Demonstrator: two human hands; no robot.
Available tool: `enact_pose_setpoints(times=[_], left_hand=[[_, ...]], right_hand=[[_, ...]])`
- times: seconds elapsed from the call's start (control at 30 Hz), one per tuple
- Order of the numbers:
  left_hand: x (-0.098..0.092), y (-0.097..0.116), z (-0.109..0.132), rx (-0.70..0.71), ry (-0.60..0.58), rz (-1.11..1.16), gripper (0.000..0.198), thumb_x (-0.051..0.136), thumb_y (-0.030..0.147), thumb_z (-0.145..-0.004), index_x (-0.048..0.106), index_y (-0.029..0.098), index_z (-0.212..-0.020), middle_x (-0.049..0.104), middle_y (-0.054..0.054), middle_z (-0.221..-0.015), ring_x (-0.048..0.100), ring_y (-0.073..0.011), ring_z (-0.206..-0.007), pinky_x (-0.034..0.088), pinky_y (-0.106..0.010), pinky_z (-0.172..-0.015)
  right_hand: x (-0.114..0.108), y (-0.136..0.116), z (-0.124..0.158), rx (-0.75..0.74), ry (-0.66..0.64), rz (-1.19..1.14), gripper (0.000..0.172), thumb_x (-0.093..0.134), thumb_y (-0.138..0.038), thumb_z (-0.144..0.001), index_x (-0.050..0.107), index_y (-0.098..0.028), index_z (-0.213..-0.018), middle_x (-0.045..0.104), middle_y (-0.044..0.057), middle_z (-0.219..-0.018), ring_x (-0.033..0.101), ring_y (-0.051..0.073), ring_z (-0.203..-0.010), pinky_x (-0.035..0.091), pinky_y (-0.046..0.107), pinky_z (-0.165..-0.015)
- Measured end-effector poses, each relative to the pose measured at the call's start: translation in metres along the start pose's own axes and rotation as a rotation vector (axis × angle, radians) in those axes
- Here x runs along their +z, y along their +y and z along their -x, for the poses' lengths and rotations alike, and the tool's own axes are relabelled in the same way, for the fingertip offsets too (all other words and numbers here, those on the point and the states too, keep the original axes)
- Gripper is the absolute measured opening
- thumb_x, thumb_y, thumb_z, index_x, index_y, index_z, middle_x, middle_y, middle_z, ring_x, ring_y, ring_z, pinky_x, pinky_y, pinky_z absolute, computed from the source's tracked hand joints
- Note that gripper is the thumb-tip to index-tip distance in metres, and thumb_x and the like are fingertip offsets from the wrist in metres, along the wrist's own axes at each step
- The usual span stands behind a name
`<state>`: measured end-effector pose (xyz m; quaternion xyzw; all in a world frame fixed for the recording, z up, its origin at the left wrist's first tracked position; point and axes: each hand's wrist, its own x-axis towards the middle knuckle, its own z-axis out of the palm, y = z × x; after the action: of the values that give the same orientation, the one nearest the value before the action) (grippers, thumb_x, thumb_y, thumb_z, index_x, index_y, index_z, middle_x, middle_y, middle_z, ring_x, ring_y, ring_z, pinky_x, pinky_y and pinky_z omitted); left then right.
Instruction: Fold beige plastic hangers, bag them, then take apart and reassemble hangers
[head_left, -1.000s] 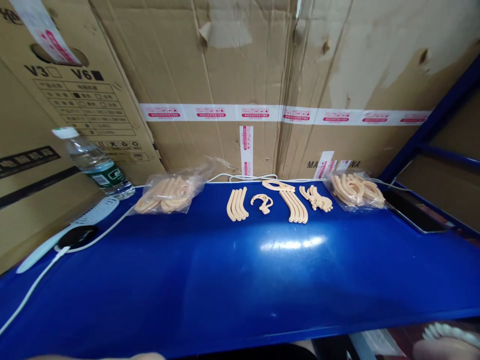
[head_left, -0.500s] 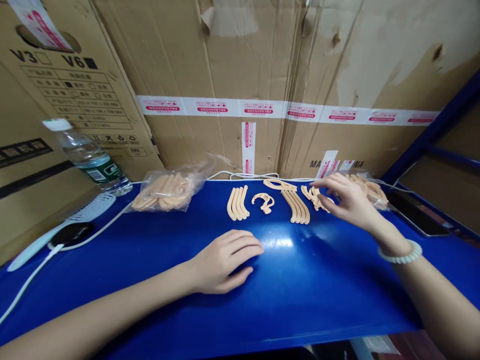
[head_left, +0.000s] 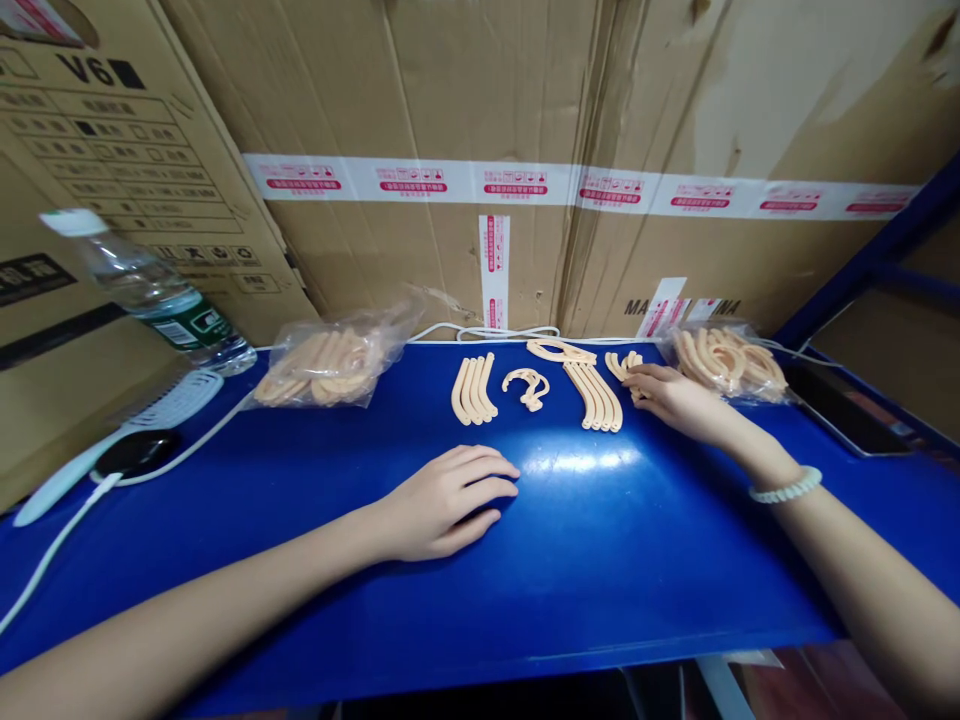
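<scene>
My left hand (head_left: pixel 450 503) lies palm down on the blue table, fingers stretched out and slightly apart, with nothing in it. At the back right, my right hand (head_left: pixel 682 402) reaches down to a small pile of curved beige plastic pieces (head_left: pixel 619 366). Its fingertips close at the pile and partly hide it. Left of that hand are a row of long curved beige strips (head_left: pixel 594 396) and a flat looped beige piece (head_left: pixel 560 352) behind them. Beige hook pieces (head_left: pixel 529 388) lie mid-table, beside another row of curved strips (head_left: pixel 474 389).
Clear bags of beige parts sit at the back left (head_left: pixel 330 368) and back right (head_left: pixel 727 362). At left are a water bottle (head_left: pixel 161 300), a pale hairbrush (head_left: pixel 169 405) and a black puck with a white cable (head_left: pixel 136 452). A dark phone (head_left: pixel 847 408) lies far right. Cardboard boxes (head_left: pixel 420 250) stand behind.
My right hand has come down from above the small curved pieces onto them, and its fingers have drawn together. My left hand rests as before. The camera view has shifted slightly.
</scene>
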<state>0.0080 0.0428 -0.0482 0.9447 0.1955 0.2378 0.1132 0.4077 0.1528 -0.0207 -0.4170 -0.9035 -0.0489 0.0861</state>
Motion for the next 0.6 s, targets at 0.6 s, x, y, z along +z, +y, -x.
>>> enact_pose_setpoints(times=[0.6], left_hand=[[0.0, 0.0, 0.001, -0.002, -0.012, -0.019, 0.027, 0.049, 0.021, -0.099, 0.06, 0.016, -0.123, 0.065, -0.015, -0.128, 0.058, -0.0268, -0.12, 0.049, -0.045, -0.104]], right_hand=[[-0.004, -0.014, -0.008, 0.074, 0.243, -0.125, 0.034, 0.044, -0.03, -0.099, 0.069, -0.014, -0.117, 0.07, 0.018, -0.117, 0.065, 0.034, -0.113, 0.052, 0.051, -0.1]])
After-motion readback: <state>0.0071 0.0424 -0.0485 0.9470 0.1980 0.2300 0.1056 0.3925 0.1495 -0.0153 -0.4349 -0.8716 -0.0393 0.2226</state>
